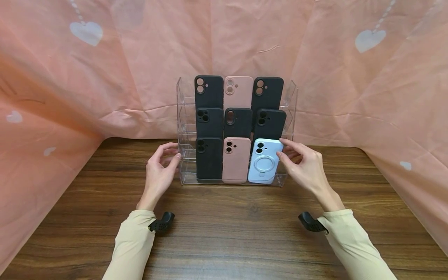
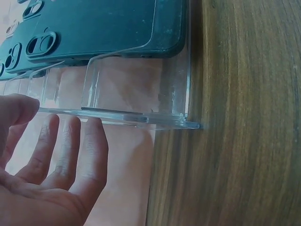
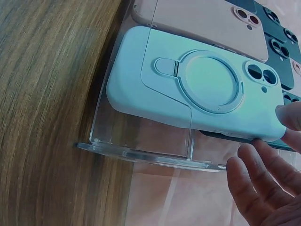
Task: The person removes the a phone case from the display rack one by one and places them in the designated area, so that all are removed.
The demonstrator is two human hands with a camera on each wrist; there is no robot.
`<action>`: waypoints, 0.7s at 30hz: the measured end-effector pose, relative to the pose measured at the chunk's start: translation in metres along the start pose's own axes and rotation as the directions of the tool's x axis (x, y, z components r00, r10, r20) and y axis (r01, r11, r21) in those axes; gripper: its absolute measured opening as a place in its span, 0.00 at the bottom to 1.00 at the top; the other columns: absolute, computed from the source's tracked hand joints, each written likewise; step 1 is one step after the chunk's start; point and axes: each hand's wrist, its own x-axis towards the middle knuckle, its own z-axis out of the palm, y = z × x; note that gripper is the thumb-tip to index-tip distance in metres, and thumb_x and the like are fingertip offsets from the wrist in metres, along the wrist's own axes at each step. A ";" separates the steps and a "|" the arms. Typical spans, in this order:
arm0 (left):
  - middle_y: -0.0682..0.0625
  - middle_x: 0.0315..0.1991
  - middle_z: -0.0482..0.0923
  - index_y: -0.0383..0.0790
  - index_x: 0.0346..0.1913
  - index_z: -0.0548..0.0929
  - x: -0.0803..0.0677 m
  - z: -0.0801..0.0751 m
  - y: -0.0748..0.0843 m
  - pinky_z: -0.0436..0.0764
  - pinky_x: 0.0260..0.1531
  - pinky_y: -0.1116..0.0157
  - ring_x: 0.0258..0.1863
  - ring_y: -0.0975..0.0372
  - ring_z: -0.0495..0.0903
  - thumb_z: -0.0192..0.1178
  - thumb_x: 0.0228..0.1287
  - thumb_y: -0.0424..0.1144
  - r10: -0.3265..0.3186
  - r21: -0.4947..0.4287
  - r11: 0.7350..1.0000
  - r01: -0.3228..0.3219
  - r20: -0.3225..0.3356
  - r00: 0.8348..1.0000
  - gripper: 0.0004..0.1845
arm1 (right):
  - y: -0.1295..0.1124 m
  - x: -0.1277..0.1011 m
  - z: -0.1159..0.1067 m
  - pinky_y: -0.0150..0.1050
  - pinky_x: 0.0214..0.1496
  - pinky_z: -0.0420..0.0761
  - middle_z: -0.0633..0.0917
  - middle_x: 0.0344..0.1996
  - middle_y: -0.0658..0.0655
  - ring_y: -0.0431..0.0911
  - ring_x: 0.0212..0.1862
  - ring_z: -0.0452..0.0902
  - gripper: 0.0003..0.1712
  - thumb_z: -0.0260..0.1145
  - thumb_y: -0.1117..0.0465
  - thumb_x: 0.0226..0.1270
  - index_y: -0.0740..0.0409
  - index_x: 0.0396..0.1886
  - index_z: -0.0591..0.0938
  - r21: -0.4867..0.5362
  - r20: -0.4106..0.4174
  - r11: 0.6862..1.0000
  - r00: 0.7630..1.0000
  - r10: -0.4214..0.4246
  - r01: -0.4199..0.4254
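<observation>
A clear acrylic display stand (image 1: 189, 181) holds phone cases in three tiers. In the bottom tier at the right leans a pale blue phone case (image 1: 272, 150) with a ring on its back. My right hand (image 1: 309, 167) pinches that case by its upper right edge, thumb at the front and fingers behind, as the right wrist view shows. My left hand (image 1: 159, 169) holds the stand's left side panel (image 2: 136, 115), with the fingertips against its outer face. Beside the blue case stand a pink case (image 1: 236, 163) and a black case (image 1: 209, 163).
Several black cases and another pink case (image 1: 241, 95) fill the upper tiers. The stand rests on a brown wood-grain table (image 1: 224, 233). Behind and at both sides hangs a pink cloth (image 1: 157, 50) with white hearts.
</observation>
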 end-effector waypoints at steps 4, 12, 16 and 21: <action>0.40 0.52 0.81 0.41 0.61 0.80 0.000 0.000 0.000 0.89 0.31 0.68 0.41 0.64 0.87 0.62 0.72 0.33 -0.005 0.003 1.000 0.005 0.005 1.000 0.17 | -0.001 0.000 0.001 0.19 0.32 0.79 0.89 0.32 0.58 0.32 0.29 0.80 0.18 0.74 0.68 0.61 0.57 0.52 0.88 0.003 -0.009 1.000 1.000 0.003 -0.003; 0.41 0.53 0.81 0.42 0.61 0.80 -0.001 0.000 0.000 0.89 0.33 0.66 0.42 0.63 0.87 0.61 0.72 0.33 -0.019 0.011 1.000 0.018 0.007 1.000 0.17 | -0.003 -0.003 0.002 0.17 0.38 0.80 0.90 0.38 0.60 0.25 0.37 0.81 0.17 0.73 0.67 0.63 0.57 0.52 0.86 0.093 0.018 0.993 0.997 0.071 -0.072; 0.41 0.53 0.81 0.43 0.62 0.80 -0.001 0.000 0.001 0.90 0.33 0.65 0.43 0.62 0.86 0.61 0.72 0.34 -0.026 0.015 1.000 0.026 0.010 1.000 0.17 | -0.002 -0.004 0.003 0.18 0.39 0.81 0.89 0.40 0.63 0.25 0.39 0.81 0.20 0.72 0.70 0.63 0.58 0.56 0.83 0.155 0.040 0.983 0.995 0.092 -0.097; 0.41 0.53 0.82 0.43 0.62 0.80 0.000 0.000 0.001 0.90 0.34 0.63 0.43 0.62 0.86 0.61 0.72 0.34 -0.021 0.017 1.000 0.021 0.006 1.000 0.17 | -0.002 -0.005 0.003 0.20 0.41 0.84 0.88 0.42 0.62 0.28 0.42 0.83 0.25 0.73 0.73 0.61 0.61 0.58 0.81 0.257 0.072 0.956 0.989 0.126 -0.141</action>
